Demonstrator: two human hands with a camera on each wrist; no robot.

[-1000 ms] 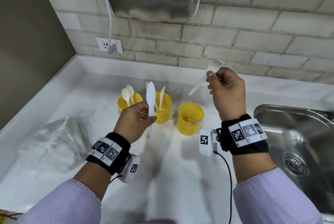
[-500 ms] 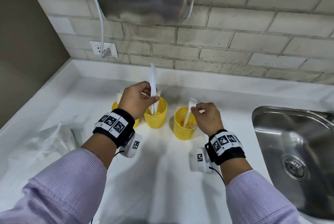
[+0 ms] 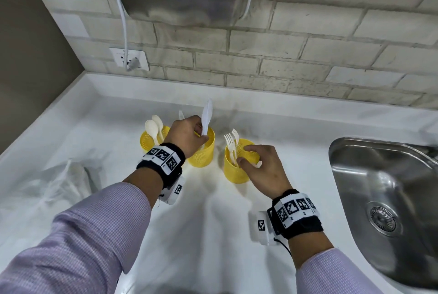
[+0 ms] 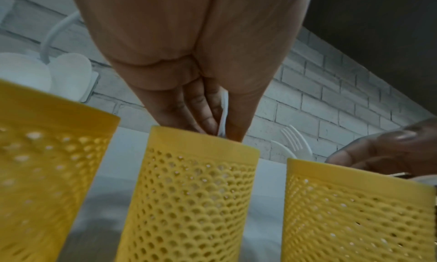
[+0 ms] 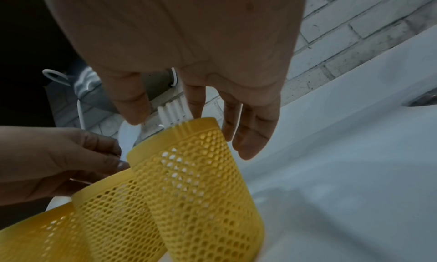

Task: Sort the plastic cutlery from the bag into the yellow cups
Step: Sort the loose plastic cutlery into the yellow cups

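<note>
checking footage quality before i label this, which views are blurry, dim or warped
Head view: bright and mostly sharp, brick lines bow from the wide lens, glare on the steel sink. Left wrist view: dimmer, the left yellow cup is smeared by blur, the middle yellow cup is crisp. Right wrist view: dim, dark top left corner, the right hand close and soft, cups lean from distortion.

Head overhead; wrists close, cups (image 4: pixel 189 200) shared

yellow perforated cups (image 3: pixel 239 165), white cutlery (image 3: pixel 206 118), lilac checked sleeves (image 3: pixel 90 234).
</note>
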